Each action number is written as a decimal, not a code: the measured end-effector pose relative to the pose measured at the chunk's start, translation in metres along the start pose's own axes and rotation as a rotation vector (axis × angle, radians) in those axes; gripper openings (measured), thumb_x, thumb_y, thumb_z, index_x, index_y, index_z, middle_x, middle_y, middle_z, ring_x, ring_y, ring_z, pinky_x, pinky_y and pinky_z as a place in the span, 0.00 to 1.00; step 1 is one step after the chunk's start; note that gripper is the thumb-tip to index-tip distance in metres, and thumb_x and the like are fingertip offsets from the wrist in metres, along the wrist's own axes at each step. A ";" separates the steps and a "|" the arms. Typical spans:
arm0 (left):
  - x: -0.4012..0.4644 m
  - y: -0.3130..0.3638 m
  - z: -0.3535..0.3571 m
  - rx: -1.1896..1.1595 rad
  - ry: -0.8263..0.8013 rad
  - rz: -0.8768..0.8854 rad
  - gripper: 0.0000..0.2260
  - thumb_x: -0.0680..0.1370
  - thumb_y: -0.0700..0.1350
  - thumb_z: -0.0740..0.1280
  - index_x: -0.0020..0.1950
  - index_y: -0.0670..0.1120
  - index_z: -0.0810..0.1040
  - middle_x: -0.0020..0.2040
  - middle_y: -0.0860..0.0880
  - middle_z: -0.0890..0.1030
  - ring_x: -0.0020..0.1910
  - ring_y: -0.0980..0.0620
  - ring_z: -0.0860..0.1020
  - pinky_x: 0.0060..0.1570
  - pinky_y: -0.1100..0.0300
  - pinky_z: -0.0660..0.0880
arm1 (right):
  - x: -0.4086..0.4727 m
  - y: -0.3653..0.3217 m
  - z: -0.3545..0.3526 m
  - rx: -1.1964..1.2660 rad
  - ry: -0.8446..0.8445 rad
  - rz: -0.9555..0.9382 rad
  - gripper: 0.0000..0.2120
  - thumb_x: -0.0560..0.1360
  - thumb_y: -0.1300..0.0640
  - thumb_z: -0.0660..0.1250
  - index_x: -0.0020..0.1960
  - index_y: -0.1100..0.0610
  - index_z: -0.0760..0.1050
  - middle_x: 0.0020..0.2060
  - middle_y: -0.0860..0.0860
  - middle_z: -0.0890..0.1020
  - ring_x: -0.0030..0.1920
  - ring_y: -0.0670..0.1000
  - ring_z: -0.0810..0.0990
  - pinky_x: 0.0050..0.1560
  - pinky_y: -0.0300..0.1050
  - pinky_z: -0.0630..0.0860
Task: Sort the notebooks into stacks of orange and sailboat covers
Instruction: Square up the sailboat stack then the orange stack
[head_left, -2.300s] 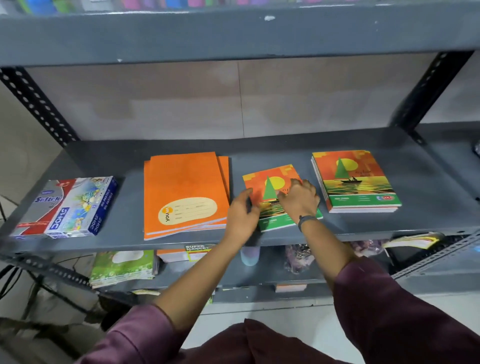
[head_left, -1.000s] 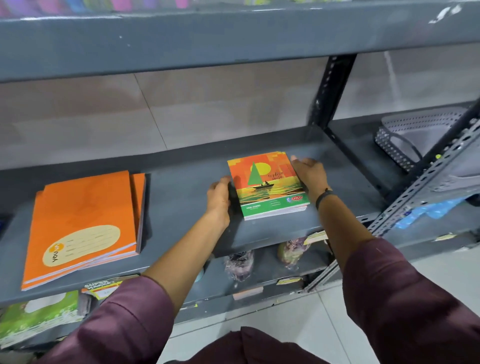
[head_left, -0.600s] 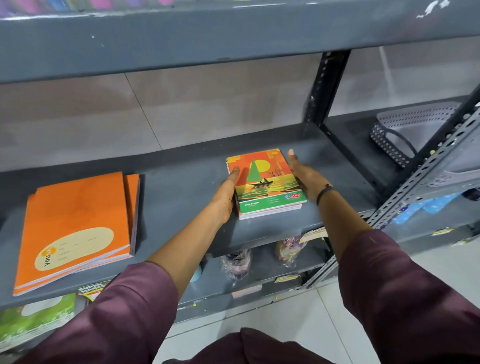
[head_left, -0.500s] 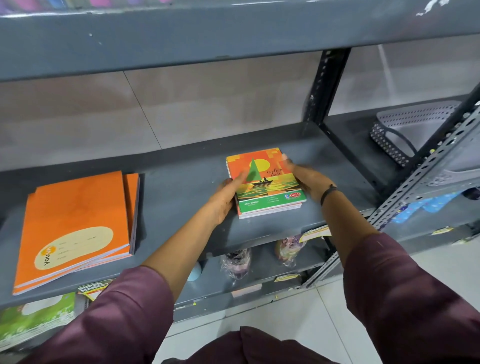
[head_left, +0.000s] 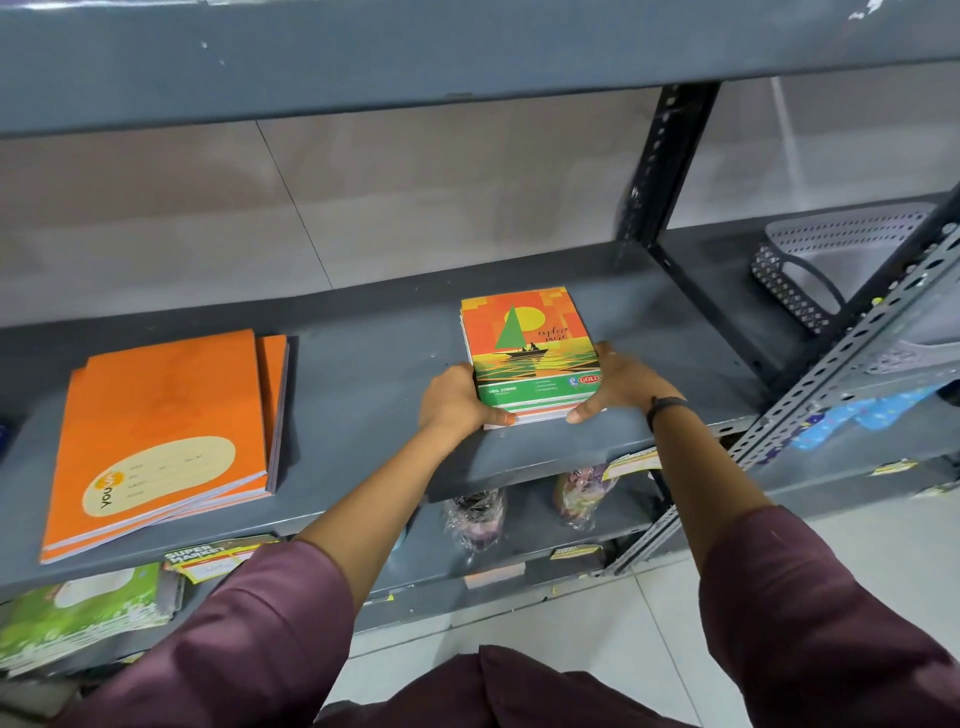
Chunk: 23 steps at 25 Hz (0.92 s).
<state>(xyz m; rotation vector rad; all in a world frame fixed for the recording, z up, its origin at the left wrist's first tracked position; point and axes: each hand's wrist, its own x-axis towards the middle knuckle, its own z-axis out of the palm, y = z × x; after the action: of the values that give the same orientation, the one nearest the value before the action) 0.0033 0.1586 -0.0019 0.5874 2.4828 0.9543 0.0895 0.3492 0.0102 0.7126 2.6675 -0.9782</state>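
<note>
A stack of sailboat-cover notebooks (head_left: 527, 348) lies on the grey metal shelf (head_left: 374, 364), right of its middle. My left hand (head_left: 454, 397) clasps the stack's near left corner, thumb along the front edge. My right hand (head_left: 618, 387) clasps the near right corner, with a black band on the wrist. A stack of plain orange notebooks (head_left: 161, 431) with a cream label lies at the left end of the same shelf, apart from both hands.
A grey perforated plastic basket (head_left: 831, 265) sits on the neighbouring shelf at right. A slotted upright post (head_left: 657, 171) stands behind the sailboat stack. The lower shelf holds green packets (head_left: 78, 613) and wrapped items (head_left: 472, 519). A shelf board runs overhead.
The loose sailboat notebook went from the shelf's middle onto the stack at right. Both hands slid from the stack's sides to its near corners and now grip the front edge.
</note>
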 end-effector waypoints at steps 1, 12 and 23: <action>-0.002 0.000 0.001 0.032 0.009 0.010 0.24 0.61 0.45 0.78 0.55 0.43 0.77 0.56 0.43 0.82 0.54 0.42 0.79 0.48 0.54 0.75 | -0.001 0.000 0.000 -0.001 0.006 0.009 0.40 0.61 0.58 0.80 0.67 0.61 0.64 0.64 0.59 0.76 0.64 0.61 0.75 0.67 0.58 0.70; -0.014 0.002 0.011 0.164 0.143 0.010 0.23 0.61 0.46 0.78 0.52 0.41 0.76 0.51 0.42 0.83 0.49 0.41 0.80 0.40 0.56 0.73 | -0.009 -0.005 0.002 -0.131 0.070 0.059 0.40 0.60 0.55 0.81 0.64 0.64 0.65 0.61 0.62 0.78 0.61 0.63 0.77 0.63 0.60 0.74; -0.016 -0.005 0.011 0.013 0.101 0.020 0.23 0.62 0.45 0.78 0.55 0.42 0.77 0.54 0.43 0.83 0.52 0.43 0.80 0.47 0.54 0.75 | -0.013 -0.004 -0.002 -0.099 0.021 0.047 0.38 0.61 0.57 0.80 0.65 0.61 0.66 0.62 0.59 0.77 0.62 0.61 0.76 0.64 0.55 0.73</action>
<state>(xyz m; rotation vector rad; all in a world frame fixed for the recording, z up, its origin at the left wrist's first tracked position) 0.0208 0.1522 -0.0091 0.5823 2.5780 0.9995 0.0983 0.3433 0.0188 0.7649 2.6825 -0.8250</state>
